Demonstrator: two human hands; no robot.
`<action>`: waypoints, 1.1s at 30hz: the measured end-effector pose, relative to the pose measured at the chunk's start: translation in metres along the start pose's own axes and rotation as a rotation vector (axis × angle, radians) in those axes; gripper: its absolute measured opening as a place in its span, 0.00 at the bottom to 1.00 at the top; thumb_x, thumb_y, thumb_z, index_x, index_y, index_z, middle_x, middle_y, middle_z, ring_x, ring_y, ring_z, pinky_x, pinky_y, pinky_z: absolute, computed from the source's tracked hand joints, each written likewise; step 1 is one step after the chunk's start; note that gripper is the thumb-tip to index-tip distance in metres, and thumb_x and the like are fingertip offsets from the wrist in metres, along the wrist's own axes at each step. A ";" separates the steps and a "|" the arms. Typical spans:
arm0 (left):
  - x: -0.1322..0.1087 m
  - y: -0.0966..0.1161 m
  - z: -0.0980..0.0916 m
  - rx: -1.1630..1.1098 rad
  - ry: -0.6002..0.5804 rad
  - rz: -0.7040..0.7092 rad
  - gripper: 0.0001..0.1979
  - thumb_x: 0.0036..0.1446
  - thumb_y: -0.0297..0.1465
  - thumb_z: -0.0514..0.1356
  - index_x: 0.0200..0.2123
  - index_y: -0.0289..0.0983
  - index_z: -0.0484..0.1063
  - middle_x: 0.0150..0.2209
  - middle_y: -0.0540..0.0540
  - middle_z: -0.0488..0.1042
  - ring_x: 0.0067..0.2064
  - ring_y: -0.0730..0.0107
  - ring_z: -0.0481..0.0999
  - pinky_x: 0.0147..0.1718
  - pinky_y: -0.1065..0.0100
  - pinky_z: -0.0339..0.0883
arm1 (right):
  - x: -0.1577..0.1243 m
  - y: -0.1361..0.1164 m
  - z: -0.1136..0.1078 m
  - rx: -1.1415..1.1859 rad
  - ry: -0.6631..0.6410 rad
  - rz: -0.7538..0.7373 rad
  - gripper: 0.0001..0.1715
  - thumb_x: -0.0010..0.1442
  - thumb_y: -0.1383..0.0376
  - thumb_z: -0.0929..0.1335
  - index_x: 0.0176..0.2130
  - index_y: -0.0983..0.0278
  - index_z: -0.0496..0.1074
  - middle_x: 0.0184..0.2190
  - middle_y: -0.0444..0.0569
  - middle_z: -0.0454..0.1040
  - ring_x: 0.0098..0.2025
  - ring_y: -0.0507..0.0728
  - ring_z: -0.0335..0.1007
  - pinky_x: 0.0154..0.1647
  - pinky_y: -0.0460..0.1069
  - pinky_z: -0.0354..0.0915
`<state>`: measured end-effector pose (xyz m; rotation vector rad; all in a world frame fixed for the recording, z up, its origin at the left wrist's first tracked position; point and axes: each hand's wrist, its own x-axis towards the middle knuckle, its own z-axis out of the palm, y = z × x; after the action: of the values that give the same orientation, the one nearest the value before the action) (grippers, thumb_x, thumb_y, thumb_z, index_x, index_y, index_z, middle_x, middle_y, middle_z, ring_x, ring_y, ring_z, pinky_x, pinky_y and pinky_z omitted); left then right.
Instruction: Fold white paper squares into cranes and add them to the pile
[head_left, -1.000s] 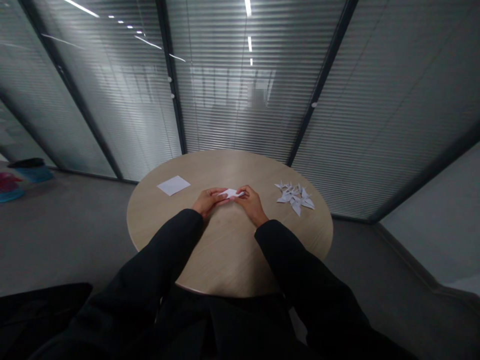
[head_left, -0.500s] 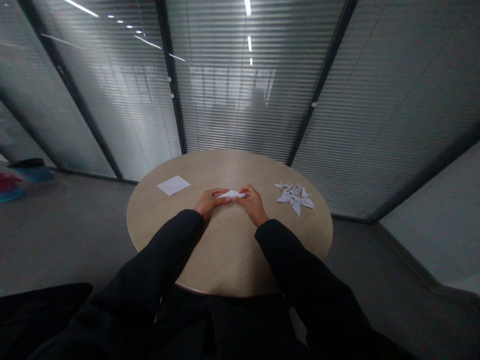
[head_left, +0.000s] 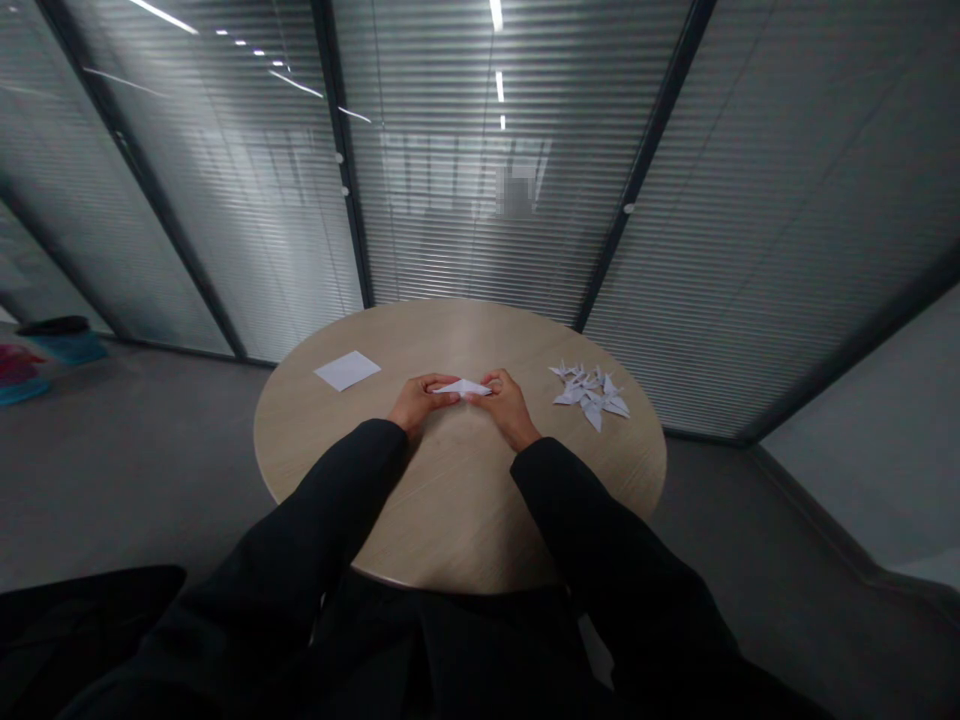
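Between my two hands is a folded piece of white paper [head_left: 463,387], long and low with pointed ends. My left hand [head_left: 418,402] grips its left end, thumb in front and fingers behind. The right end sits between the thumb and fingers of my right hand [head_left: 511,407]. Both hands are just over the middle of the round wooden table [head_left: 457,490]. To the right lies a cluster of folded paper cranes [head_left: 591,392]. On the left side of the table is flat white paper [head_left: 347,371]; whether it is one sheet or a stack I cannot tell.
Glass panels with blinds [head_left: 465,240] stand behind the table's far edge. A blue bin with a dark rim [head_left: 64,340] is on the floor at far left, near a blue and red container [head_left: 19,375]. Something black [head_left: 90,620] fills the lower left corner.
The folded paper shows a slightly different shape, with a small peak at its middle. My fingers have shifted a little on it; the cranes and flat paper stay put.
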<state>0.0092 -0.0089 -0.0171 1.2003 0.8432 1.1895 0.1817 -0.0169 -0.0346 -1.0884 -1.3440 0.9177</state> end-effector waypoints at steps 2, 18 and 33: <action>0.000 0.000 0.000 0.004 0.002 0.002 0.20 0.32 0.25 0.73 0.34 0.32 0.78 0.31 0.44 0.79 0.32 0.68 0.75 0.40 0.64 0.68 | 0.000 0.000 0.000 0.005 0.000 0.007 0.27 0.39 0.55 0.75 0.34 0.59 0.61 0.26 0.39 0.72 0.27 0.53 0.69 0.29 0.47 0.62; 0.000 0.000 -0.002 -0.097 0.003 -0.079 0.24 0.38 0.19 0.70 0.43 0.29 0.76 0.31 0.42 0.79 0.31 0.70 0.77 0.38 0.66 0.72 | -0.006 -0.015 0.002 0.091 -0.023 0.088 0.25 0.35 0.59 0.76 0.33 0.61 0.67 0.23 0.39 0.71 0.25 0.52 0.67 0.27 0.47 0.60; 0.002 -0.002 -0.001 -0.032 0.040 -0.041 0.14 0.39 0.25 0.72 0.33 0.29 0.77 0.30 0.43 0.79 0.30 0.69 0.77 0.39 0.65 0.73 | -0.003 -0.002 0.003 -0.110 -0.056 -0.143 0.14 0.48 0.57 0.72 0.34 0.61 0.71 0.31 0.44 0.75 0.36 0.55 0.71 0.40 0.51 0.65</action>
<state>0.0096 -0.0064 -0.0193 1.1310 0.8720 1.1930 0.1783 -0.0197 -0.0336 -1.0416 -1.5131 0.7815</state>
